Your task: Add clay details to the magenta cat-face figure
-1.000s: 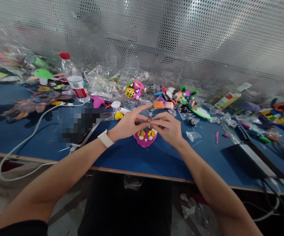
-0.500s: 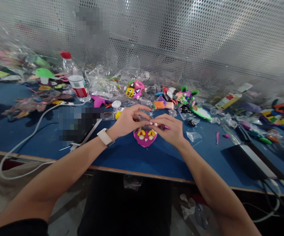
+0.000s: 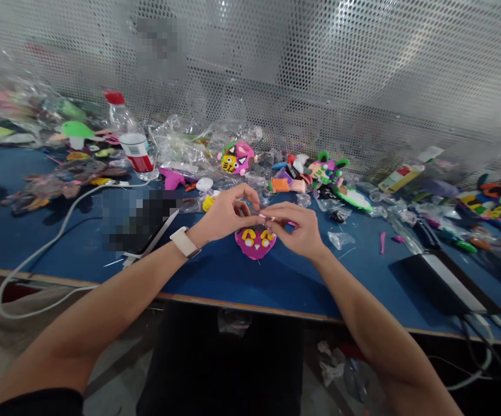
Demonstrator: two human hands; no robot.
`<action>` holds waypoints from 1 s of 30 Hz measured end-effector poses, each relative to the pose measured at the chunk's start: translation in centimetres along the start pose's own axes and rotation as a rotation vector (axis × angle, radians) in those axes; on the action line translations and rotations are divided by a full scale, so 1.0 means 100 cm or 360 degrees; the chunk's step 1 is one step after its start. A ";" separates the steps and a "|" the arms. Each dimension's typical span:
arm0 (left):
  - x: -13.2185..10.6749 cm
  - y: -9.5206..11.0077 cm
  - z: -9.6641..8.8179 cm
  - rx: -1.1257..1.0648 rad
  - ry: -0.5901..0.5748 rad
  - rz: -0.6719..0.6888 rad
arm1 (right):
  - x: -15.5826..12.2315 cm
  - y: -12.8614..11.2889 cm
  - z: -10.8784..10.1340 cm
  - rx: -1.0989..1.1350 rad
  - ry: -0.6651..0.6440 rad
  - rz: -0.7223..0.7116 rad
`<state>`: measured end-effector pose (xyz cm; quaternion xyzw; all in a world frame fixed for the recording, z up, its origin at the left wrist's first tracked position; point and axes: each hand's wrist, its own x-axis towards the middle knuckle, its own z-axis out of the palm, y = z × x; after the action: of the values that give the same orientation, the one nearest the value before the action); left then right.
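Observation:
Between my two hands is a small white piece of modelling clay (image 3: 268,217). My right hand (image 3: 297,229) pinches it with thumb and fingertips. The thumb of my left hand (image 3: 228,215) meets the piece from the other side, with the fingers curled above it. Just below the hands, a magenta clay face (image 3: 256,247) lies on the blue table; it has yellow rings around white eyes and a small white nose. Its top edge is partly hidden by my hands. A white-strapped watch (image 3: 185,242) is on my left wrist.
Left of my hands lies a phone (image 3: 146,225) with a white cable (image 3: 66,222). Behind stand a red-capped bottle (image 3: 133,141), a pink clay mask (image 3: 245,155) and clear wrappers. A black box (image 3: 447,283) sits at the right, near a purple tool (image 3: 382,242).
My fingertips have shifted slightly around the white clay, and more of it shows between them. A purple bit beside my right hand is now mostly hidden. The magenta face has not moved.

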<state>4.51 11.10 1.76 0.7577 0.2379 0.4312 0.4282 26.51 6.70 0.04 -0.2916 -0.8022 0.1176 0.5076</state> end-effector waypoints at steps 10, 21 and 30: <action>-0.002 -0.006 0.003 0.0093 -0.0010 0.0036 | 0.000 0.000 0.002 0.0033 0.0039 0.0048; -0.004 -0.005 0.005 -0.0103 -0.0095 -0.0022 | -0.001 0.005 0.003 0.0060 0.0151 0.0246; -0.008 0.001 0.005 -0.0226 -0.0278 -0.0049 | -0.004 0.004 0.005 0.0001 0.0257 0.0253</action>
<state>4.51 10.25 1.31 0.7564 0.1801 0.3727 0.5064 26.31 6.86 -0.64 -0.3629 -0.7329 0.1339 0.5596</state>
